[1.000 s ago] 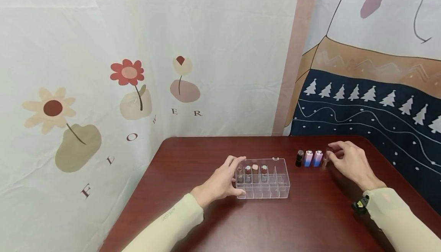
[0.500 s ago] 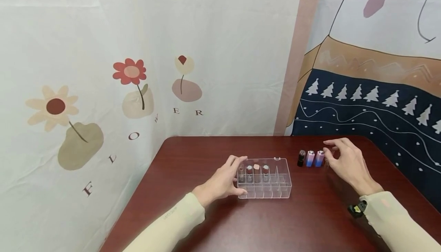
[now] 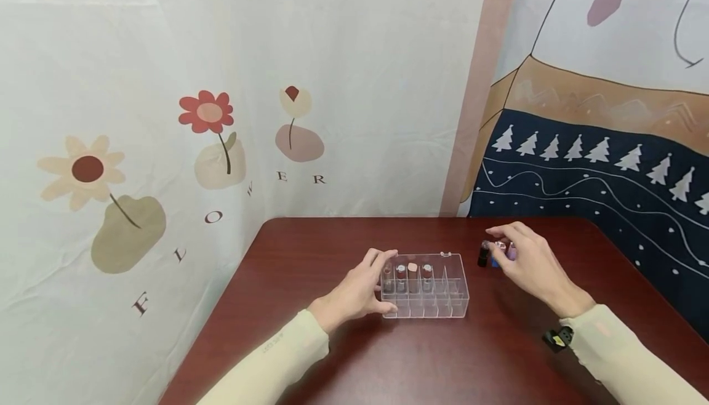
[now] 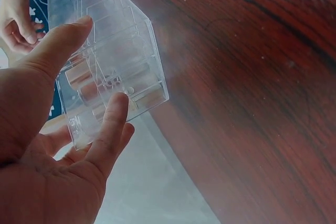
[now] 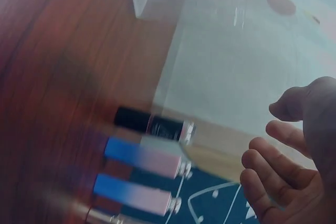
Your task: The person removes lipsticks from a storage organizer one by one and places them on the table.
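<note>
My left hand grips the left end of a clear plastic lipstick organizer, thumb at the front and fingers behind. Several lipsticks stand upright in its back row. My right hand hovers at the row of lipsticks at the right, its fingers loosely bent around nothing. In the right wrist view that row holds a black lipstick, two blue-and-pink lipsticks and, cut off by the frame, a tube with a metallic band. In the head view my right hand partly covers them.
Everything stands on a dark red wooden table. A pale curtain with printed flowers hangs behind it, and a navy cloth with white trees hangs at the right.
My right hand has moved left from the tube at the row's right end to above the blue-and-pink lipsticks, near the black one. My left hand stays on the organizer.
</note>
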A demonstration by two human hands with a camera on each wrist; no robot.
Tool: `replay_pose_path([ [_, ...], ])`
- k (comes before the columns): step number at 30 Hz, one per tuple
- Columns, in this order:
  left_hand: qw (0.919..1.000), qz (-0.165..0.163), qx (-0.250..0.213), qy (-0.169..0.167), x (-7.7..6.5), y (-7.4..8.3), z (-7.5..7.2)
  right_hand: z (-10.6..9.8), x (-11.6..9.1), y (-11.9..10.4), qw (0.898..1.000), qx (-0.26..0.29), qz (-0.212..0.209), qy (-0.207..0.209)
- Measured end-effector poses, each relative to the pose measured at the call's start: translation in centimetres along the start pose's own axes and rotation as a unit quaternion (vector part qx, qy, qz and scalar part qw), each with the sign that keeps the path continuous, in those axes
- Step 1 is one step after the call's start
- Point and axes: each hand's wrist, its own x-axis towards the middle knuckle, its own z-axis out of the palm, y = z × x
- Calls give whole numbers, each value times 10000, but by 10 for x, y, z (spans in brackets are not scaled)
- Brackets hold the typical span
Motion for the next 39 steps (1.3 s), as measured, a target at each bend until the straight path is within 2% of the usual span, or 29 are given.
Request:
replay_pose_path([
  [8,10000,83,-7,15,0,1,-1,11,-1,-23,9983,268,-156,-499],
  [20,10000,70,43,7,1,3,-2,27,0,-45,9952,387,-659,-604],
  [24,9999,123,68,51,1,3,-1,32,0,-50,9928,473,-791,-763],
  [35,9999,69,103,40,1,4,-2,47,0,-63,9888,756,-909,-908],
  [39,9999,30,153,12,0,4,-2,52,0,-68,9875,817,-819,-1074],
])
